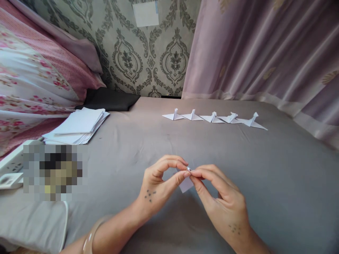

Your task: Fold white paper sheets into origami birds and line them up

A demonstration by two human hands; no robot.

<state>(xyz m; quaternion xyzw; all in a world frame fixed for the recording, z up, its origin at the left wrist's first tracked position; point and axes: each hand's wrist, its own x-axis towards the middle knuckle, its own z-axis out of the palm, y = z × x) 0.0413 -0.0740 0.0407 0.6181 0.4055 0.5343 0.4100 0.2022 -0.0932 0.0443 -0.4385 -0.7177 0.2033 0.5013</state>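
A small folded piece of white paper is pinched between my two hands above the grey sheet. My left hand grips its upper end between thumb and forefinger. From the other side, my right hand pinches the same end, the fingertips of both hands almost touching. The paper's lower part hangs down as a pale flap; its top is mostly hidden by my fingers. Beyond my hands, several folded white paper birds stand in a row on the sheet.
A stack of white paper lies at the left, in front of a black flat item. A white power strip with a cable is at the left edge, beside a blurred-out patch. Pink curtains hang at the right.
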